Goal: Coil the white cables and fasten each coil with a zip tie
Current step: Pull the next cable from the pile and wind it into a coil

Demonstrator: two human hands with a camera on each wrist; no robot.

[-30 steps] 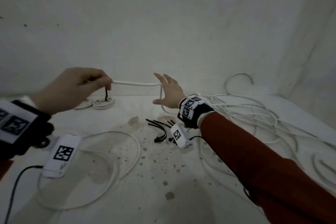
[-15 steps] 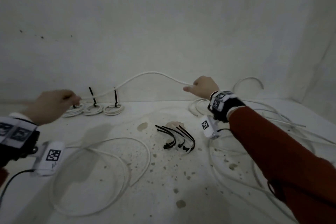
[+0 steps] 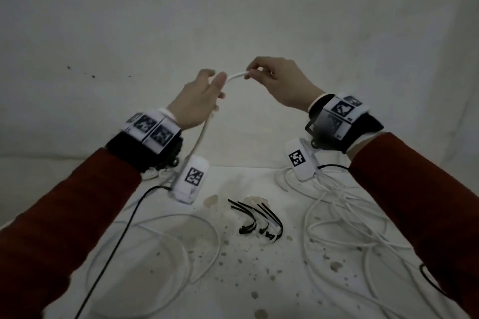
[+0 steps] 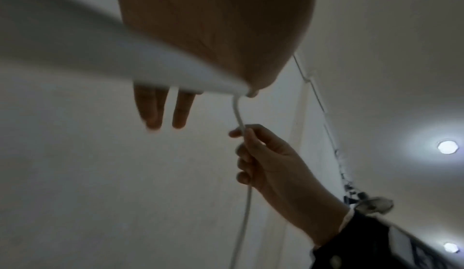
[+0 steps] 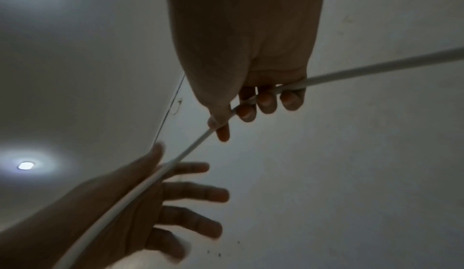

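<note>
Both hands are raised in front of the wall, close together, with one white cable (image 3: 236,75) arching between them. My right hand (image 3: 252,72) pinches the cable between thumb and fingertips; the wrist view shows the other fingers curled round the cable (image 5: 266,92). My left hand (image 3: 212,85) has straight, spread fingers (image 5: 195,193), and the cable (image 5: 140,192) lies across its palm between thumb and forefinger. From there the cable (image 3: 201,137) hangs down toward the table. A bunch of black zip ties (image 3: 256,220) lies on the table's middle.
A loose white cable loop (image 3: 155,241) lies on the stained white table (image 3: 246,280) at the left. A tangle of white cables (image 3: 337,215) covers the right side. Black camera leads (image 3: 124,228) trail from the wrists. A white wall stands close behind.
The hands were low and far apart, the left one by the tied coils. Both have risen and come together; the left has opened under the cable, and the right still grips it.
</note>
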